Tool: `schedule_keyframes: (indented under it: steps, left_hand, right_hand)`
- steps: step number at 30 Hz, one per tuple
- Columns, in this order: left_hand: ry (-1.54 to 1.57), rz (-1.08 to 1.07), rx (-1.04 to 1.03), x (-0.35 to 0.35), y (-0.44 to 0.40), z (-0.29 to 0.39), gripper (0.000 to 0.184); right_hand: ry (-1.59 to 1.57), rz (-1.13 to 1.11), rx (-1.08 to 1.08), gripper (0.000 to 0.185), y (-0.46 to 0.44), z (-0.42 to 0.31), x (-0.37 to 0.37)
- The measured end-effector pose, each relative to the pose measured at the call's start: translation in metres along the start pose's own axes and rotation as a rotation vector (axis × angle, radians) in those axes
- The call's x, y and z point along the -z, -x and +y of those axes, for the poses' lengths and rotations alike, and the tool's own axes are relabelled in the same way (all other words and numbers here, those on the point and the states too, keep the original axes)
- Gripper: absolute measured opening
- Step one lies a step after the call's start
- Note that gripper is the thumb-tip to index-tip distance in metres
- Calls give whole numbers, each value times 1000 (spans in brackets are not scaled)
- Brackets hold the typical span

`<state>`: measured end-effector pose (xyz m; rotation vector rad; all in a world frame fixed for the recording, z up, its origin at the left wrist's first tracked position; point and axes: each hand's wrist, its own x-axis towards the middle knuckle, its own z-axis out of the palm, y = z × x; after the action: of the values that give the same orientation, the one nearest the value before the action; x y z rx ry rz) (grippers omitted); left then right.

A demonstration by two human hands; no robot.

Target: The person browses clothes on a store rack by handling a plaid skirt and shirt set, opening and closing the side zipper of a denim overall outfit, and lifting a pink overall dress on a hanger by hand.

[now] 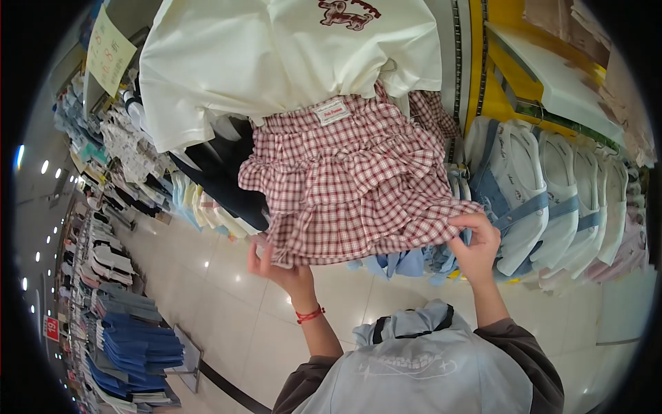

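Note:
A red-and-white checked ruffled skirt (338, 186) hangs in front of me, with a white label (332, 112) at its waistband. Above it is a white short-sleeved top (276, 62) with a dark red dog print. My left hand (276, 265), with a red string bracelet (310, 315) at the wrist, pinches the skirt's lower left hem. Its fingertips are partly behind the cloth. At the lower right hem, my right hand (476, 245) grips the fabric between thumb and fingers. The skirt is spread between both hands.
White and blue tops (517, 200) hang on a rail to the right, below a white shelf (558, 83). Folded blue jeans (141, 352) and other clothes line the left. A yellow price sign (110, 52) stands upper left. Pale floor tiles (227, 310) lie below.

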<state>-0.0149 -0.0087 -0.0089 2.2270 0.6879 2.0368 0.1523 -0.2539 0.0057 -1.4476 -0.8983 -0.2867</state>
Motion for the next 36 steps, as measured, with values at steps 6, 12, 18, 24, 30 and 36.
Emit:
schedule_keyframes:
  steps: [6, 12, 18, 24, 30, 36]
  left_hand:
    - [461, -351, 297, 4, -11, -22, 23]
    - [673, -782, 471, 11, -48, -39, 35]
    - [806, -1010, 383, 19, -74, -59, 24]
    - [648, -1016, 327, 16, -90, -41, 7]
    - [735, -1046, 554, -6, -67, -48, 12]
    - [618, -942, 256, -21, -39, -39, 39]
  right_hand:
    - [249, 96, 108, 6, -31, -1, 12]
    - [-360, -24, -233, 7, -43, 22, 17]
    - [-495, -237, -326, 14, -61, 17, 34]
    - [-429, -185, -410, 14, -74, 29, 38]
    - [-353, -297, -441, 15, -74, 40, 34]
    - [-206, -489, -269, 29, -69, 31, 35]
